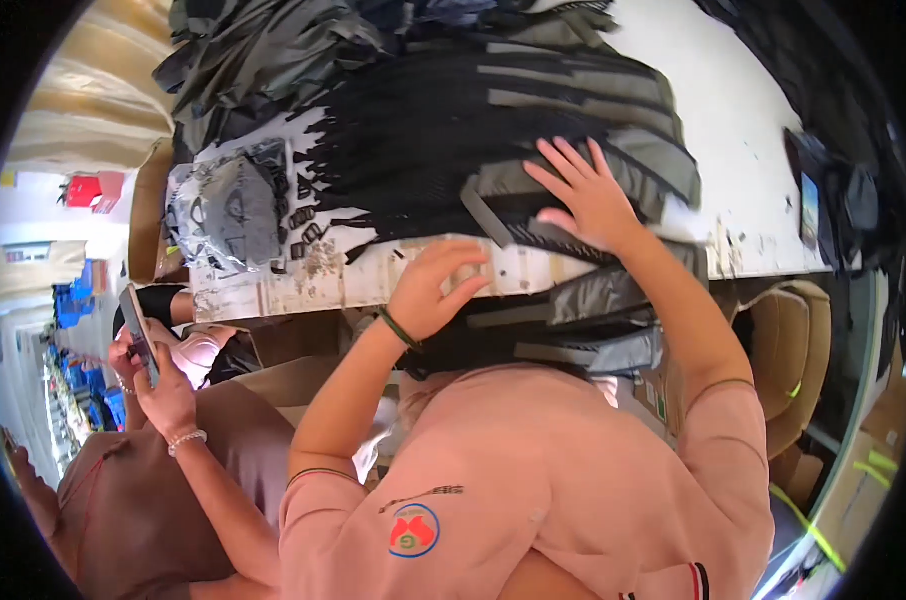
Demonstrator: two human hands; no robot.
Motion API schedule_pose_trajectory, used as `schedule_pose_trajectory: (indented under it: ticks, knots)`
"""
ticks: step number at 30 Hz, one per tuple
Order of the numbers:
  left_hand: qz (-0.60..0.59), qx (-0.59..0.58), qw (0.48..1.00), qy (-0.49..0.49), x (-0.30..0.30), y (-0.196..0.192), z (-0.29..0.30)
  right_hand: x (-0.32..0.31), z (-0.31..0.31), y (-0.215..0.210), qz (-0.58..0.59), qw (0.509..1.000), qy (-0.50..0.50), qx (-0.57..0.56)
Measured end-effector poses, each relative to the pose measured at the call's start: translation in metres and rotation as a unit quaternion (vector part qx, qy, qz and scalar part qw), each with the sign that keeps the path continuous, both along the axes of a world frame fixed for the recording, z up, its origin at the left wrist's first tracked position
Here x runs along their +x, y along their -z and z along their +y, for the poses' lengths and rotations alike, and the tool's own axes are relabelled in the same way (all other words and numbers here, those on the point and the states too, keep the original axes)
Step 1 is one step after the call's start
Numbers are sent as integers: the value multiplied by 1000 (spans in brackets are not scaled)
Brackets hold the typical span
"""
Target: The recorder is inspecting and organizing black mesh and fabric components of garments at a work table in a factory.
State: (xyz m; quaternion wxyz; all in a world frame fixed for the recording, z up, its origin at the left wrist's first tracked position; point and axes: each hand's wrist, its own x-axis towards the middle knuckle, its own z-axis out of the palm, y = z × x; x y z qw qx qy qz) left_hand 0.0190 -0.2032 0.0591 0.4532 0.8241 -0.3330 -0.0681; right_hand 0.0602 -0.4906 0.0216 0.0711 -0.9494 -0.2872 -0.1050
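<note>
Layered black and grey fabric straps (pixel 403 130) lie fanned out across the table, their thin black ends pointing left. My right hand (pixel 595 205) rests on the grey padded part of the nearest strap, fingers spread. A short grey flap (pixel 486 212) sticks out beside it. Closer to the table's front edge is my left hand (pixel 435 290), its fingers slightly bent and the thumb apart, with nothing seen in it. More black and grey straps (pixel 593 315) hang over the edge below my hands.
A clear plastic bag of dark parts (pixel 228 215) and loose black buckles (pixel 305 228) sit at the table's left. Dark fabric (pixel 273 60) is heaped at the back. A person at left holds a phone (pixel 136 325). An open cardboard box (pixel 788 350) stands at right.
</note>
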Motion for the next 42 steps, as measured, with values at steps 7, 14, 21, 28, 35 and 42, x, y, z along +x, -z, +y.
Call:
schedule_pose_trajectory:
  ticks: [7, 14, 21, 28, 35, 42]
  knots:
    - [58, -5, 995, -76, -46, 17, 31, -44, 2, -60, 55, 977, -34, 201]
    - [139, 75, 987, 17, -56, 32, 56, -139, 26, -14, 171, 985, 14, -3]
    - [-14, 265, 963, 39, -154, 90, 53, -171, 38, 8, 180, 977, 102, 41]
    - [-19, 147, 989, 6, -153, 74, 61, -161, 33, -4, 129, 981, 61, 133]
    - [-36, 57, 997, -32, -119, 51, 56, -162, 19, -28, 263, 956, 83, 104]
    - [-8, 327, 944, 42, -112, 67, 56, -114, 21, -46, 67, 986, 105, 115]
